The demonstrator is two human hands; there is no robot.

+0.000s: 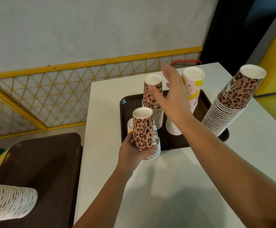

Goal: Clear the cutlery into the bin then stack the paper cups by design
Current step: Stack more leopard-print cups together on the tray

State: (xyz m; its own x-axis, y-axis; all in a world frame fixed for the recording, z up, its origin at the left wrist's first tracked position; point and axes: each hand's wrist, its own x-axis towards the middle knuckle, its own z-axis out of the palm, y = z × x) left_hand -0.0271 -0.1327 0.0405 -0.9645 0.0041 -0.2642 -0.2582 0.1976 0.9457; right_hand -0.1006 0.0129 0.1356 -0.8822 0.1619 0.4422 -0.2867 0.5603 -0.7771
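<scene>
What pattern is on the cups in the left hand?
Leopard spots, black on pinkish brown, on the short cup stack gripped by the left hand; the head view shows it.

Counter (175,186) in lower centre of the frame is bare and open to approach. Dark tray (125,102) at centre is crowded: short leopard stack (146,134) at its near left edge, taller leopard stack (152,97) behind it, pink-and-yellow stack (193,86) at the far side. Tall leaning leopard stack (233,99) blocks the tray's right edge. Only narrow gaps between stacks. Right hand (173,96) spread, hovering over mid-tray.
</scene>
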